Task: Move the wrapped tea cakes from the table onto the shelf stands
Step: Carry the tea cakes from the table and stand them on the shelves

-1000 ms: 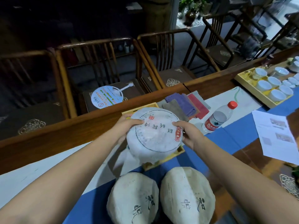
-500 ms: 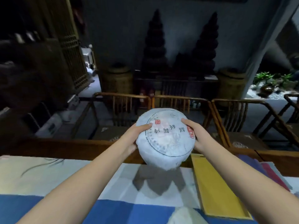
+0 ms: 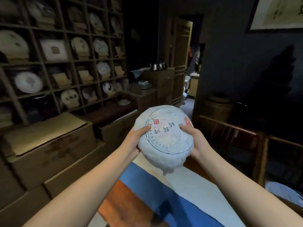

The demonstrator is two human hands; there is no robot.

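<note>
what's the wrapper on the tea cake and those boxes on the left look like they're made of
Tea cake wrapper: looks like thin matte paper, since it is creased, printed, and bunched in a loose tail at the bottom. Boxes: probably plain brown cardboard, dull, with flat flaps and folded edges, though the dim light leaves it open.

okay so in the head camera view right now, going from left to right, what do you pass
shelf with tea cakes on stands → cardboard boxes → left hand → wrapped tea cake → right hand → wooden chair
</note>
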